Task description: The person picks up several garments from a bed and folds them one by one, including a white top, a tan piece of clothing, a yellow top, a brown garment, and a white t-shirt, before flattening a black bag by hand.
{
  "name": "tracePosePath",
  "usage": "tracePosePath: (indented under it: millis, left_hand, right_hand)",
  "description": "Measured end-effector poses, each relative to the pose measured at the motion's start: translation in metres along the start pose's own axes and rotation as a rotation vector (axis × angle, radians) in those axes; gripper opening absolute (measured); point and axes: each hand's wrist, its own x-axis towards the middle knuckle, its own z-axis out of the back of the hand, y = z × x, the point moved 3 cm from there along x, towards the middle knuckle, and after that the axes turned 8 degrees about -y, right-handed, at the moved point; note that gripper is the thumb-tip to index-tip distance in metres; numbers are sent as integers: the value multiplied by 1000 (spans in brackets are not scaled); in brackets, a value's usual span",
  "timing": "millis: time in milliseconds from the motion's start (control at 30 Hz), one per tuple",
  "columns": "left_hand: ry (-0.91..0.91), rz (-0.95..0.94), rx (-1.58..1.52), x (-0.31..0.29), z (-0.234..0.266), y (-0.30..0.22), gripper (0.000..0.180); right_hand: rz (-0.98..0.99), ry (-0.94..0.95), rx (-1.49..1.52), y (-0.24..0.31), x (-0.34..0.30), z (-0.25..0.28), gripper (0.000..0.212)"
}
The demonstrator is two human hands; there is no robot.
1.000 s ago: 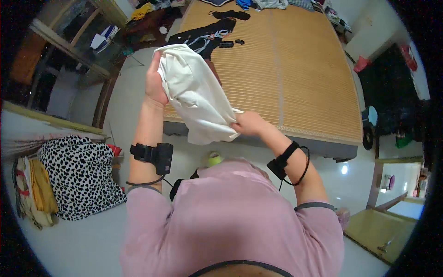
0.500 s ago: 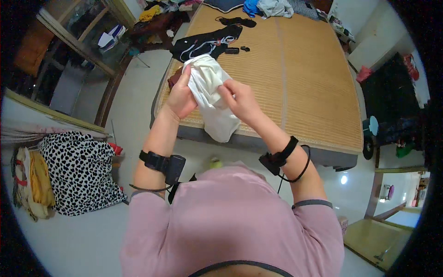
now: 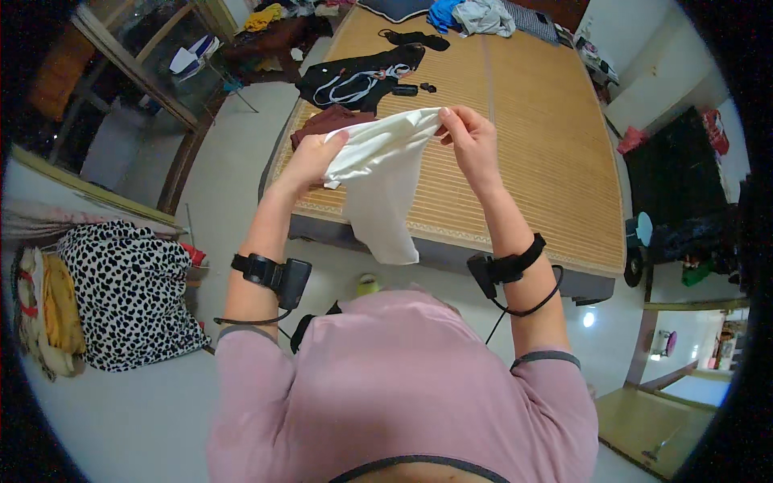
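Observation:
A white cloth garment (image 3: 382, 181) is stretched between my two hands above the near edge of the bed; its exact kind is hard to make out. My left hand (image 3: 316, 161) grips its gathered left end, thumb on top. At the upper right corner, my right hand (image 3: 469, 143) pinches the edge between thumb and fingers. From there the fabric hangs down past the mattress edge to a narrow lower end. Just behind it, a folded maroon cloth (image 3: 330, 123) lies on the woven bed mat (image 3: 535, 173), partly covered from view by the white garment.
Farther up the mat lie a black garment (image 3: 330, 74) with a white cord on it, small black objects (image 3: 405, 90) and a black strap-like item (image 3: 415, 38). Clothes (image 3: 483, 18) are heaped at the far end. A spotted black-and-white bundle (image 3: 129, 298) stands on the floor at left.
My right hand has moved right and up, drawing the white garment's edge out wide. My left hand has shifted slightly left and down, and more of the maroon cloth shows.

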Motion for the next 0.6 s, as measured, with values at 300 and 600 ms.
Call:
tracePosePath:
  millis: [300,600]
  left_hand:
    - [4,-544,-229,-15,-41,-41,25]
    - [369,288,-856,-11,-60,-37,44]
  right_hand:
    - [-100,139,220,-1,-9,-30,23]
    - [446,453,-101,20,-83,-76,13]
